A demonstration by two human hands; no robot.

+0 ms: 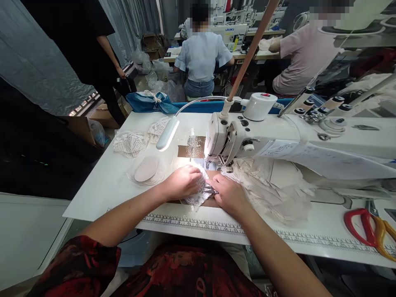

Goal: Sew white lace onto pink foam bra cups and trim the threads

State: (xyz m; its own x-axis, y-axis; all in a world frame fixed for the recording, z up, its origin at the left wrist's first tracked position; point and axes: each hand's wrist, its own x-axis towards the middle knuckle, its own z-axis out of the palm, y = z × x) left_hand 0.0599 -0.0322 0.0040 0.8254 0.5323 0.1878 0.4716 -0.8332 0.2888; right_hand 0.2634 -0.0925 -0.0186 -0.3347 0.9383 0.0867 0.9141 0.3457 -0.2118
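Note:
A small piece of white lace (198, 197) lies on the white sewing table (105, 185) just in front of the needle of a white sewing machine (235, 136). My left hand (183, 181) rests on its left part with fingers curled and pressed down on the fabric. My right hand (228, 194) presses its right part, fingers together, next to a small dark tool (210, 190) that I cannot make out. A gooseneck lamp (167, 134) lights the spot brightly.
A heap of white lace pieces (272, 189) lies right of my hands. Padded cups (147, 169) and more lace (130, 142) sit at the left. Red and yellow scissors (368, 231) lie at the far right. A ruler strip (198, 222) lines the front edge. Other people sit and stand behind.

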